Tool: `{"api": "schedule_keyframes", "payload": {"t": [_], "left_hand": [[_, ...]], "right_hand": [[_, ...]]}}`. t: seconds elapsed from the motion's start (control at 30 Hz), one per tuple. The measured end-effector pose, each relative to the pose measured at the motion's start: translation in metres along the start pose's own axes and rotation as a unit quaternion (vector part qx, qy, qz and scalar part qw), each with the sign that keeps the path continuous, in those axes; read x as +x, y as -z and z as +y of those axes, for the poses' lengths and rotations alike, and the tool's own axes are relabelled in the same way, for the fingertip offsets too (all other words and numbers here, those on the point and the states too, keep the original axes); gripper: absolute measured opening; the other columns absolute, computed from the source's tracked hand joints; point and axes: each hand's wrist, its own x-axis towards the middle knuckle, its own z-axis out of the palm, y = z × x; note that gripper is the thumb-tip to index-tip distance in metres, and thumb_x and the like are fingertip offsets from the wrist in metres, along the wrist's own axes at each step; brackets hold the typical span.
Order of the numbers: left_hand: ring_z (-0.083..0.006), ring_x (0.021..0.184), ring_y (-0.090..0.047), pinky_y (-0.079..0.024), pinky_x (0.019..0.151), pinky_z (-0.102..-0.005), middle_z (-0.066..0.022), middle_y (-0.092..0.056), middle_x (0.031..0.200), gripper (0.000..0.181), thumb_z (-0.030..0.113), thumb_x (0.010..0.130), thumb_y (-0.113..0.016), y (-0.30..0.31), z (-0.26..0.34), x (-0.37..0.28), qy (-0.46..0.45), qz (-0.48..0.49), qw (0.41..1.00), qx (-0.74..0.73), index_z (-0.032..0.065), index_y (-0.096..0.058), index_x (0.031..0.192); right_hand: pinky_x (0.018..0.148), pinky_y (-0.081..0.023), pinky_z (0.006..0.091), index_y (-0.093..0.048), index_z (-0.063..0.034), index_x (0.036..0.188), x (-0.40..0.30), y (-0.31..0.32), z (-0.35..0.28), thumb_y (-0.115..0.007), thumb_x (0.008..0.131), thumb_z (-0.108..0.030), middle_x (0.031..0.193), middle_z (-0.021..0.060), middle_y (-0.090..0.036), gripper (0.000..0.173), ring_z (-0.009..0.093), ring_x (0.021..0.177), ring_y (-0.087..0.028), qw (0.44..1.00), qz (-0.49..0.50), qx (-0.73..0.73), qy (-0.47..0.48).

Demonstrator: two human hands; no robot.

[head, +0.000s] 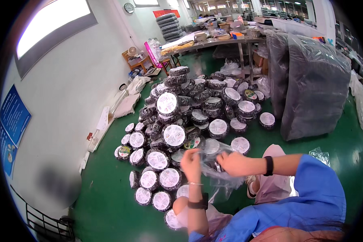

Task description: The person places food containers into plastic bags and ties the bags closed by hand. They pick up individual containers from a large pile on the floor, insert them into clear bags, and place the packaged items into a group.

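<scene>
My left hand (191,165) is raised with its fingers pinched on the edge of a clear plastic bag (227,180). Opposite it, my right hand (234,163) grips the bag's other side, so the film spans the gap between both hands. Through the film a dark shape shows near my right fingers; I cannot tell what it is. Beyond the hands lies a large heap of round, black, plastic-wrapped packs with white printed discs, one of them a wrapped pack (174,135) close to my left hand. A few packs carry green and yellow discs (124,151).
Tall dark stacks in clear film (317,81) stand at the right. Behind the heap is a cluttered metal-edged worktable (211,43). A wooden chair (136,63) with a small fan stands by the wall. White sacks (128,106) lie along the wall, and crumpled film (320,155) is on the floor.
</scene>
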Motion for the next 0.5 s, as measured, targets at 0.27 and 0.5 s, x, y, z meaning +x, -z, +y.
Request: {"api": "schedule_keyframes", "payload": {"t": [0.27, 0.5], "left_hand": [[-0.0182, 0.054, -0.056, -0.043, 0.052, -0.031, -0.0088, -0.063, 0.069, 0.013, 0.005, 0.086, -0.063, -0.056, 0.101, -0.037, -0.178, -0.057, 0.982, -0.01, 0.0079, -0.067, 0.099], [-0.0195, 0.05, -0.051, -0.046, 0.053, -0.0374, -0.0073, -0.056, 0.061, 0.007, 0.01, 0.091, -0.062, -0.028, 0.056, 0.0, -0.033, -0.047, 0.998, 0.027, 0.0059, -0.065, 0.095]], "right_hand": [[0.082, -0.048, 0.0388, -0.06, -0.0023, 0.104, 0.033, -0.076, 0.065, -0.074, 0.076, -0.02, 0.102, 0.0149, -0.063, 0.036, 0.028, 0.097, -0.058, 0.838, 0.05, 0.485, 0.244], [0.081, -0.05, 0.0435, -0.051, 0.0019, 0.113, 0.025, -0.062, 0.019, -0.08, 0.07, -0.029, 0.104, 0.0231, -0.064, 0.061, 0.036, 0.096, -0.062, 0.891, -0.084, 0.43, 0.121]]}}
